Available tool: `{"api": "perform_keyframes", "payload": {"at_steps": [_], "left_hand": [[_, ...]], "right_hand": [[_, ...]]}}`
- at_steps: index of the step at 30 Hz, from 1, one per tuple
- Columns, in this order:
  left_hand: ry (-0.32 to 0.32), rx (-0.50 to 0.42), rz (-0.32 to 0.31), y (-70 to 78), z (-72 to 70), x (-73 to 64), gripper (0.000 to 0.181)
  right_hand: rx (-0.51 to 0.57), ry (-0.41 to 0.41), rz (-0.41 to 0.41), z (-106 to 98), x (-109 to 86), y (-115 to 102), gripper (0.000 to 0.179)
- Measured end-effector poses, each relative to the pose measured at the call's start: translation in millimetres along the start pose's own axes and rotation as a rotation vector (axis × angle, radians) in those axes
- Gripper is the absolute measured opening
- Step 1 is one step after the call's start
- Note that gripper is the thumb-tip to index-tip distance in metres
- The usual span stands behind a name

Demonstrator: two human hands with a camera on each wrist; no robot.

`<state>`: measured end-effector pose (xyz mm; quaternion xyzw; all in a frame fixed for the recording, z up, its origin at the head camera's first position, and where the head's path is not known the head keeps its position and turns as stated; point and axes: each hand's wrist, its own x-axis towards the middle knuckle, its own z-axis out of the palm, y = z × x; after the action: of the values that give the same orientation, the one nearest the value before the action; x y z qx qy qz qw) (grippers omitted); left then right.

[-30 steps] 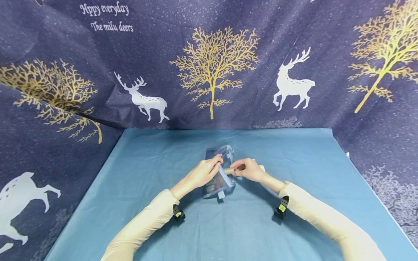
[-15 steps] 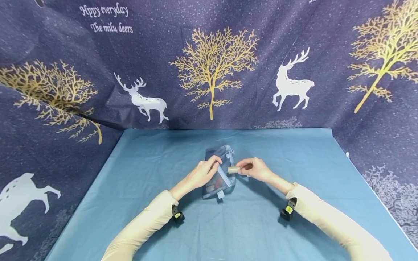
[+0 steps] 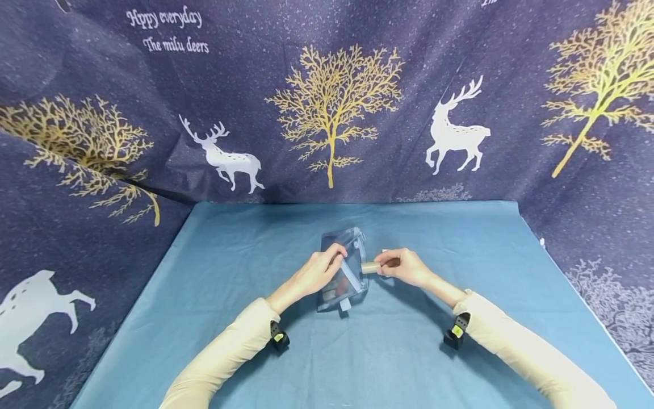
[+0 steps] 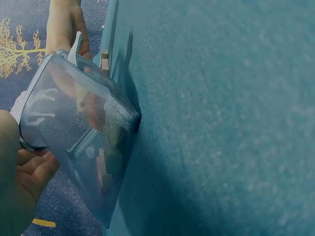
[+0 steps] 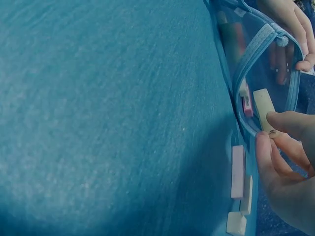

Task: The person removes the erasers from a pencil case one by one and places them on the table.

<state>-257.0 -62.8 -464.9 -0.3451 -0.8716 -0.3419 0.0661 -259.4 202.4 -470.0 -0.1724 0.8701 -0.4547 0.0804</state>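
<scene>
A translucent blue mesh zip pouch (image 3: 332, 241) lies on the table with its mouth gaping to the right. My left hand (image 3: 319, 270) grips the pouch's upper rim and keeps it raised. Between the thumb and fingers of my right hand (image 3: 406, 267) is a small pale yellow block (image 5: 264, 102), pinched at one end. Its other end points into the pouch mouth. Through the mesh show several small pieces, among them a pink one (image 5: 247, 105). Part of the pouch is hidden behind my left hand in the head view.
Beside the pouch mouth, below my right hand, lie a pale pink block (image 5: 237, 172), a narrow pale block (image 5: 247, 195) and a short whitish block (image 5: 236, 224). A blue cloth (image 3: 245, 244) covers the table. A dark printed curtain (image 3: 357, 113) hangs behind it.
My right hand has moved to the right with the block, from over the pouch to just outside its mouth. My left hand has stayed almost still on the pouch.
</scene>
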Motion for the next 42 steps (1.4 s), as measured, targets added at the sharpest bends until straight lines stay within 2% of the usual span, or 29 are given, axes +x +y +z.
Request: {"api": "perform_keyframes", "payload": {"at_steps": [5, 11, 18, 28, 42], "left_hand": [[0.010, 0.004, 0.007, -0.8, 0.5, -0.9, 0.022], [0.001, -0.011, 0.017, -0.8, 2.5, 0.5, 0.026], [0.034, -0.018, 0.025, -1.6, 5.0, 1.9, 0.022], [0.016, -0.051, -0.004, 2.8, 7.1, -1.0, 0.023], [0.057, -0.037, -0.032, -1.1, 7.7, -2.2, 0.027]], "right_hand": [[0.023, -0.017, -0.004, -1.8, -1.2, -1.4, 0.027], [0.031, -0.042, 0.008, -7.1, -11.1, -25.4, 0.029], [0.022, -0.025, -0.005, -6.6, -1.5, 1.8, 0.028], [0.000, -0.026, -0.016, -6.8, -4.7, 3.6, 0.025], [-0.021, -0.012, -0.052, -8.8, -4.8, 7.5, 0.024]]}}
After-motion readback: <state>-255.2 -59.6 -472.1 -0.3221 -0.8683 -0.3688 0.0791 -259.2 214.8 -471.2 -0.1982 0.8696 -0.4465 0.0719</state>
